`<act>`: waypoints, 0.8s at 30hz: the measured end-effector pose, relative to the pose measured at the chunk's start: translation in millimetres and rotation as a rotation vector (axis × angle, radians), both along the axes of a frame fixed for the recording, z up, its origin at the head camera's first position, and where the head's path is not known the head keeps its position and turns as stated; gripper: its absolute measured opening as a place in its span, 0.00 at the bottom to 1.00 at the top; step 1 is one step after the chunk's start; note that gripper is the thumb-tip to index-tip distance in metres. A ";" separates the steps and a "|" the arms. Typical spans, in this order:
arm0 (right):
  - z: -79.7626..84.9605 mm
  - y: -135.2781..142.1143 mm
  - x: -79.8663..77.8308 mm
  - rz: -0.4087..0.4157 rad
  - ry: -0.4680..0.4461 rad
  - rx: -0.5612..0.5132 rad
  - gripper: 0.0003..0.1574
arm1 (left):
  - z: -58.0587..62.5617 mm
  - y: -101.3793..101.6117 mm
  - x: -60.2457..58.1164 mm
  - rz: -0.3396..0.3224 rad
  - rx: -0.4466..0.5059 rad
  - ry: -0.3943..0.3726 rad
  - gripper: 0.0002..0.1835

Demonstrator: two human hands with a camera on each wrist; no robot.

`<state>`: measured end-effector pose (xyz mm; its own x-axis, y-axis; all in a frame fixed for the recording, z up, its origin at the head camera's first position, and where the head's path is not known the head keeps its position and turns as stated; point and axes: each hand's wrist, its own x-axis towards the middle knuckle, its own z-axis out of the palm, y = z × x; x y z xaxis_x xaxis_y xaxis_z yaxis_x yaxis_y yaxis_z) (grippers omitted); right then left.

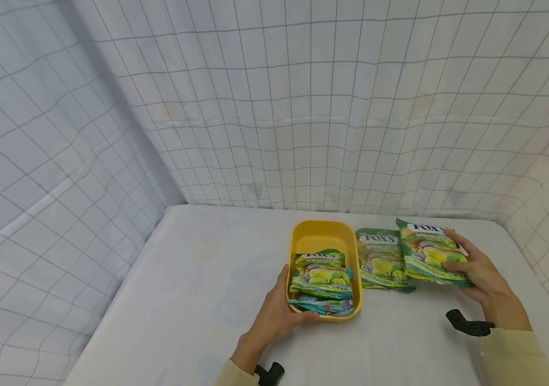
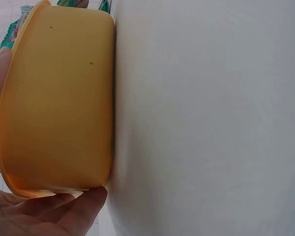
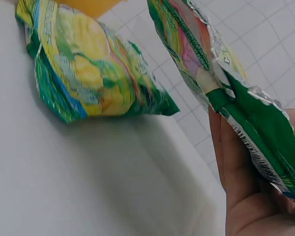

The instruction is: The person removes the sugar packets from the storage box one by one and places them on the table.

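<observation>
A yellow plastic tub stands on the white table, holding a green Fox's candy bag on top of a teal packet. My left hand grips the tub at its left side and near corner, thumb on the rim and fingers along the wall. To the right of the tub, a second Fox's bag lies on the table. My right hand pinches a third Fox's bag by its right edge. In the right wrist view this bag is tilted up, its back seam showing.
White fabric with a dark grid hangs behind the table and along both sides. The table is covered in white. Black wrist mounts sit on both wrists.
</observation>
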<state>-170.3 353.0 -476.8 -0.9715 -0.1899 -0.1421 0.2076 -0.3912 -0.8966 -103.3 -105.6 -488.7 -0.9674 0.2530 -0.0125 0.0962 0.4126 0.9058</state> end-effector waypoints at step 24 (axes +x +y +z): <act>-15.9 19.9 -3.5 -0.029 -0.104 0.120 0.54 | -1.0 0.3 -0.3 -0.006 0.013 0.012 0.69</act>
